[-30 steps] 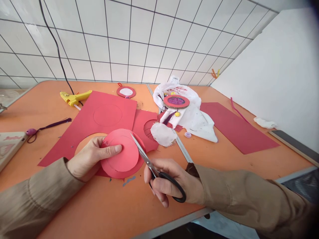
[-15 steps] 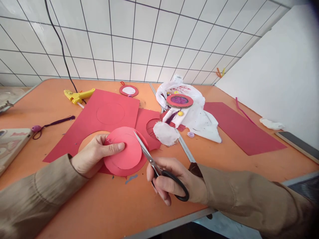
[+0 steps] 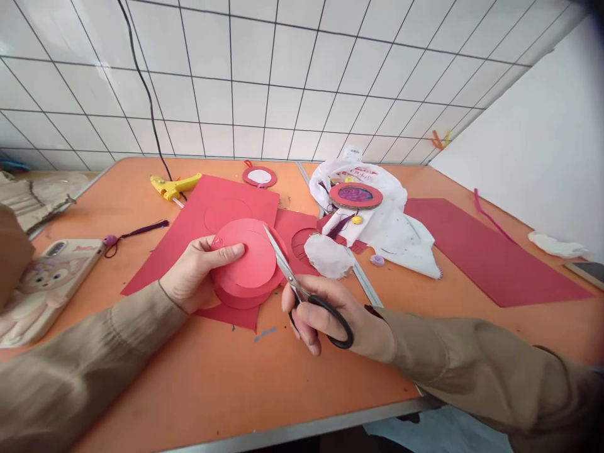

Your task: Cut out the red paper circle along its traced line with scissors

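Note:
My left hand pinches overlapping red paper discs, its thumb lying on the top one. In my right hand are scissors with black handles; the blades look closed or nearly so and lie across the right edge of the discs. Below and behind the discs is a red paper sheet with a drawn circle. Another red piece with a round cut-out lies beside it. A ragged white round piece rests right of the discs.
A yellow glue gun, a small red-rimmed disc and a purple tassel lie behind. At left is a phone. A white bag bears a red ring ornament. Red card lies right; the tiled wall stands behind.
The view has shifted left, so the table things appear farther right. My hands and the discs have risen slightly in view, and the lower discs now show more beneath the top one.

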`<state>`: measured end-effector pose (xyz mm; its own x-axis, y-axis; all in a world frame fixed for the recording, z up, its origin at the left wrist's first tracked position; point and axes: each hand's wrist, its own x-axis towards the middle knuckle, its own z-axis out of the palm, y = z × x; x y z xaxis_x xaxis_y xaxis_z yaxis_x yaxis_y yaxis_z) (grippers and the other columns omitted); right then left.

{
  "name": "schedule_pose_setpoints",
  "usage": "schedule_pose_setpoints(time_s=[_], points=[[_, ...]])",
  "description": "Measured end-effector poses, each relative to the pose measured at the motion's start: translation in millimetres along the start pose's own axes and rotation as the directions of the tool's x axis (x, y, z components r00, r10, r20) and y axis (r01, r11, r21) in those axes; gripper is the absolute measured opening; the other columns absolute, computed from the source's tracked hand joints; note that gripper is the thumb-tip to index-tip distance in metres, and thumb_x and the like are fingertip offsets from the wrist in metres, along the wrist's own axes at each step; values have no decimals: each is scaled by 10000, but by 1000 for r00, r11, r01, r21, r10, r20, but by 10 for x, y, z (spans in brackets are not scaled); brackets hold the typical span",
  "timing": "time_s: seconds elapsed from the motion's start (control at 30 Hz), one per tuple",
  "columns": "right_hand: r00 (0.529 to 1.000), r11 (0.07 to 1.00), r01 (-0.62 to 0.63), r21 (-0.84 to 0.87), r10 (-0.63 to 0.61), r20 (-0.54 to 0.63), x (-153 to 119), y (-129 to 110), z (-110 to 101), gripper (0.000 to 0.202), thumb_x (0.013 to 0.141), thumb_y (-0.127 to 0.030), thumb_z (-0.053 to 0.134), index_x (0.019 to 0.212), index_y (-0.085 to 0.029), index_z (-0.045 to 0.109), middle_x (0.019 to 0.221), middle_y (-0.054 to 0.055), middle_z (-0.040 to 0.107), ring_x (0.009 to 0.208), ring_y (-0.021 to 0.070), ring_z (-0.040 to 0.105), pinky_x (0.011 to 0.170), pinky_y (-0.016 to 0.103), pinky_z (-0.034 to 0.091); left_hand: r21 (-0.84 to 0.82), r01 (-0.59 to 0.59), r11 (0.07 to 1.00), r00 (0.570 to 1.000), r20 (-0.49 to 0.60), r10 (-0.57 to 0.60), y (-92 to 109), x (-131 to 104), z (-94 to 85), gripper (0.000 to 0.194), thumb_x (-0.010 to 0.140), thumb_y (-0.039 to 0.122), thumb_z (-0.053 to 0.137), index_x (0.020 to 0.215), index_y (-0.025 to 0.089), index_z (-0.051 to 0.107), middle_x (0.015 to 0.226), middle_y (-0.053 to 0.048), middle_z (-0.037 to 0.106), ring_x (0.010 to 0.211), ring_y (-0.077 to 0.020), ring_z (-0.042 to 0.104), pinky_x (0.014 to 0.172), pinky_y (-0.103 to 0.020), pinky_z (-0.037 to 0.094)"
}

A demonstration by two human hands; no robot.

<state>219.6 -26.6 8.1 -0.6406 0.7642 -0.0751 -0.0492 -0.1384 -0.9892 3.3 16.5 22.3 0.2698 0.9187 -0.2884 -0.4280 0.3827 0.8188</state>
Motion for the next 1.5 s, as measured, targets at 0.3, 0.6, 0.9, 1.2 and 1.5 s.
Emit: schedule_pose_setpoints(time_s=[0.3, 0.6, 0.9, 1.2, 1.5], points=[[999, 999, -44, -28, 43, -19, 38, 1, -22, 269, 873, -406, 555, 873, -145, 489, 533, -47, 522, 452, 72, 505, 490, 213, 448, -38, -62, 997, 996, -62, 60, -35, -54, 36, 160, 602, 205, 838, 716, 130, 756, 691, -73, 747, 613, -173, 684, 618, -246, 560], [990, 990, -138, -37, 138, 6, -51, -51, -18, 296, 860, -427, 573, 879, -149, 474, 545, -45, 517, 464, 72, 497, 485, 207, 441, -7, -26, 1000, 992, -123, 25, -67, -117, 96, 179, 588, 224, 856, 696, 132, 747, 648, -55, 729, 599, -154, 669, 576, -219, 563], [986, 985, -166, -55, 166, -1, -59, -74, -19, 326, 848, -457, 583, 867, -151, 472, 543, -48, 498, 463, 70, 485, 476, 204, 436, 51, -37, 998, 986, -161, 45, -81, -125, 74, 175, 585, 253, 856, 650, 149, 732, 631, -38, 719, 599, -173, 675, 579, -245, 562], [987, 984, -162, -79, 162, 1, -73, -45, -26, 226, 868, -368, 539, 869, -154, 469, 535, -53, 492, 455, 65, 479, 469, 185, 424, 84, -39, 996, 982, -183, 53, -70, -128, 93, 188, 566, 272, 861, 639, 154, 733, 613, -42, 717, 637, -208, 689, 616, -280, 570], [988, 985, -152, -87, 153, 4, -67, -34, -33, 238, 880, -387, 514, 871, -153, 467, 529, -51, 493, 449, 68, 470, 466, 186, 411, 40, -25, 999, 986, -163, 31, -67, -138, 103, 160, 580, 244, 856, 629, 149, 737, 594, -31, 708, 576, -162, 659, 601, -250, 556]])
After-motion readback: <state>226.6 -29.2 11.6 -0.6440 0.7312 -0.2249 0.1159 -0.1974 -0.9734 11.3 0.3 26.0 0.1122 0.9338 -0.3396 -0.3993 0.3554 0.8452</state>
